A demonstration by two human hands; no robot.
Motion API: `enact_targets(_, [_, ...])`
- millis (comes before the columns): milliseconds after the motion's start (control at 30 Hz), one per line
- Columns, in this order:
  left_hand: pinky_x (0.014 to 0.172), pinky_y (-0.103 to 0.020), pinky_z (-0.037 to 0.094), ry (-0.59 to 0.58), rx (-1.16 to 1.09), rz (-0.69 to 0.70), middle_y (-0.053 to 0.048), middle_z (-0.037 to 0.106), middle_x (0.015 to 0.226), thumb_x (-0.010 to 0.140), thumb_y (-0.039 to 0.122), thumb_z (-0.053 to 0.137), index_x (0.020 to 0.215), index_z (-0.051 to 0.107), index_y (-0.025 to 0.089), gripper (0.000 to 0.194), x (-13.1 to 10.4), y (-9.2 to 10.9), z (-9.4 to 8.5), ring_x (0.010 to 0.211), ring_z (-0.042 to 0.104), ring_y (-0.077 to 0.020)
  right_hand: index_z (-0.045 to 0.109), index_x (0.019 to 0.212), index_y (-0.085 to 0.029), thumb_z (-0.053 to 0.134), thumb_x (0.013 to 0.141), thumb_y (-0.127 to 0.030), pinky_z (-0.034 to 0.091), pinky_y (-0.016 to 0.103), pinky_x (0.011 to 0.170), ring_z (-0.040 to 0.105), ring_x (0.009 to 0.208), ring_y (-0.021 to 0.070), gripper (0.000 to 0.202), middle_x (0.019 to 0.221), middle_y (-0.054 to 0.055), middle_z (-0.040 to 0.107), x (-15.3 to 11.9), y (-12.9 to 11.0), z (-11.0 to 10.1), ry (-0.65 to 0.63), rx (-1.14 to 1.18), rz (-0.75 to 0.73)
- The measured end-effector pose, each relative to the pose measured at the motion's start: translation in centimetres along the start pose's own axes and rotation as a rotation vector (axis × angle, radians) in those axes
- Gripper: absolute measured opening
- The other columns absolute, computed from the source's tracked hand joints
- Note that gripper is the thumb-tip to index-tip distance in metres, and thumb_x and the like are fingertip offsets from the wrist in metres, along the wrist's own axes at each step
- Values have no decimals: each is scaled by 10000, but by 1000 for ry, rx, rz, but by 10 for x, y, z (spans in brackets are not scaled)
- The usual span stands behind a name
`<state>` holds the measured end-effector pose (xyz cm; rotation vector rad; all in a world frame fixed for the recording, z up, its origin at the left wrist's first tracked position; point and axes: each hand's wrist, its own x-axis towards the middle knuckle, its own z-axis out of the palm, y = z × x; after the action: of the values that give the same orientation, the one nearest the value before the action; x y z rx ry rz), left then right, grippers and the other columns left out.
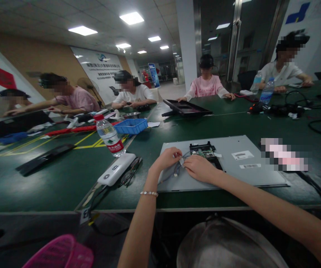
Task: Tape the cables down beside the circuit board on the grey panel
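A silver-grey panel (247, 149) lies flat on the green table, with two white labels on its right part. Near its middle sits a small green circuit board (205, 153) beside black brackets. My left hand (171, 158) is over the panel's left part, fingers curled and closed at a grey cable (176, 169). My right hand (201, 168) lies just to the right of it, thumb and fingers pinched on the same cable at a small pale piece (181, 161). The cable's loose end with a white connector hangs below, between the hands.
Left of the panel are a white power bank (117, 169), glasses (130, 171), a water bottle (110, 137) and a blue tray (132, 126). A long black part (45, 158) lies further left. A pink blurred object (285, 154) is right. Several people sit across the table.
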<state>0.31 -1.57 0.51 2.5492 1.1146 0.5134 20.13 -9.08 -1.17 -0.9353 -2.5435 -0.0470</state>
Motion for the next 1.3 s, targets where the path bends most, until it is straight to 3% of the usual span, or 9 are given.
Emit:
enact_targets(200, [675,-218,471,-3,-21,-21,-32,645,851,773,143,557,883,664,150,153,0,2,-1,732,588,-123,658,975,-112,511,897,-245,401,371,944,578,977,226,213,985,126,666,-1,-1,-1,20,21,-12])
enact_targets(700, [687,-228,479,-5,-35,-31,-35,647,884,764,137,540,903,664,153,187,-1,2,-1,748,594,-124,614,1115,-100,519,900,-266,402,409,975,553,1081,248,288,1109,161,640,-1,-1,0,25,39,2])
enact_targets(1033, [695,-234,464,-7,-18,2,-31,632,868,790,186,543,903,653,158,160,-1,0,1,740,579,-124,657,950,-103,480,909,-195,408,376,935,585,963,225,203,962,127,668,-1,-3,0,-13,9,-60])
enact_targets(1200, [714,-263,467,-14,11,-21,-32,616,857,770,309,623,926,634,156,219,-3,3,2,746,572,-143,673,815,-128,475,899,-160,400,370,923,610,853,204,217,821,97,683,-2,-5,-17,-52,25,-129])
enact_targets(1300, [714,-263,461,-32,29,-20,-34,618,839,805,340,598,928,632,153,225,-3,6,1,734,571,-144,682,830,-151,481,900,-197,433,336,850,618,849,202,218,845,84,693,-6,8,-38,-27,60,-65])
